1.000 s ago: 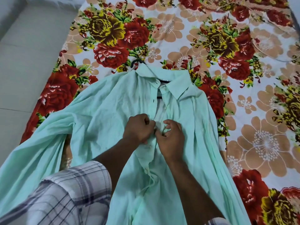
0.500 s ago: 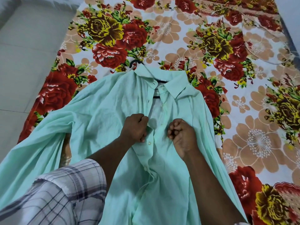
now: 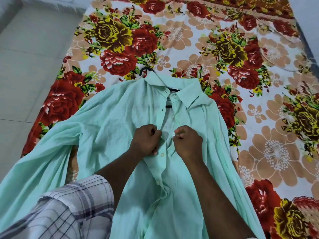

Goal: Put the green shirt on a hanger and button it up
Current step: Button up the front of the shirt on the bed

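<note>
The pale green shirt (image 3: 110, 128) lies front-up on the flowered bed, collar at the far end. A black hanger sits inside it; its hook (image 3: 145, 71) pokes out above the collar and a bit of its bar shows in the open neck. The lower front is closed with white buttons; the chest and collar stay apart. My left hand (image 3: 145, 140) grips the left placket edge at chest height. My right hand (image 3: 188, 142) pinches the right placket with a white button (image 3: 173, 134) at its fingertips. A small gap of open shirt lies between the hands.
A flowered bedsheet (image 3: 259, 138) covers the bed under and beyond the shirt. Grey tiled floor (image 3: 29, 69) runs along the left side. My checked sleeve (image 3: 69, 209) fills the lower left. The shirt's left sleeve drapes over the bed's left edge.
The hands, joined at one spot a second ago, have parted and moved slightly up the placket. The right hand now holds a button at its fingertips.
</note>
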